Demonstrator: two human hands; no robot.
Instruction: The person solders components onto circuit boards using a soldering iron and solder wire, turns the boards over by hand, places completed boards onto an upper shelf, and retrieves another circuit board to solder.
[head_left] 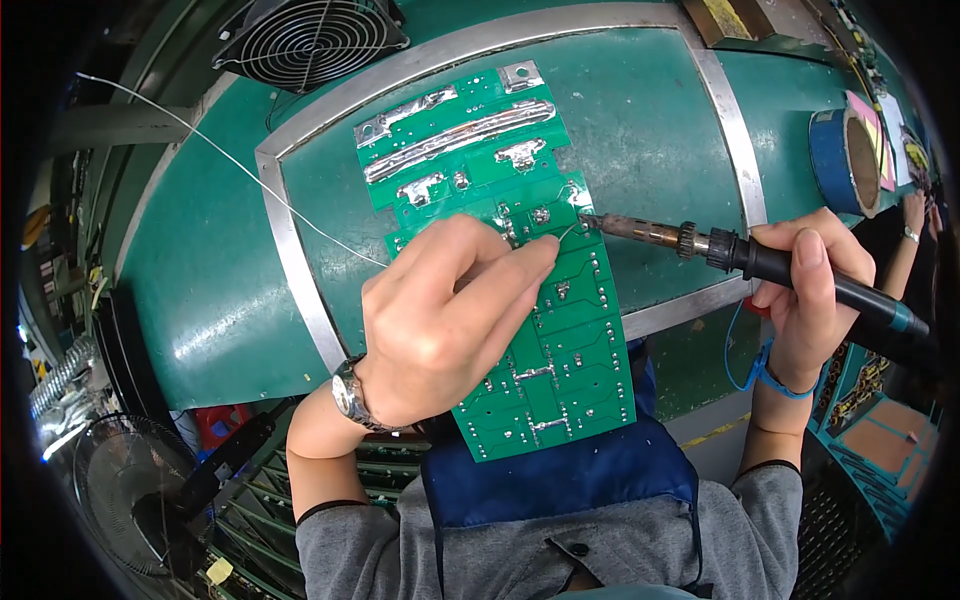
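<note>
Head view, left grip [440, 315] pinching wire [262, 184], right grip [815, 280] wrapping soldering iron [735, 253] slanting leftward

The grey short-sleeved shirt [360, 550] has black sleeve edging [330, 508] and a dark button [579, 549]. Also worn: a navy apron [560, 478], a silver metal-banded wristwatch [347, 393] at left, and a wrist strap [784, 386] at right (blue, like its cord [733, 352]).

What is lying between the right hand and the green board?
In the head view, a soldering iron: the right hand holds its handle, and its tip is over the green board.
</note>
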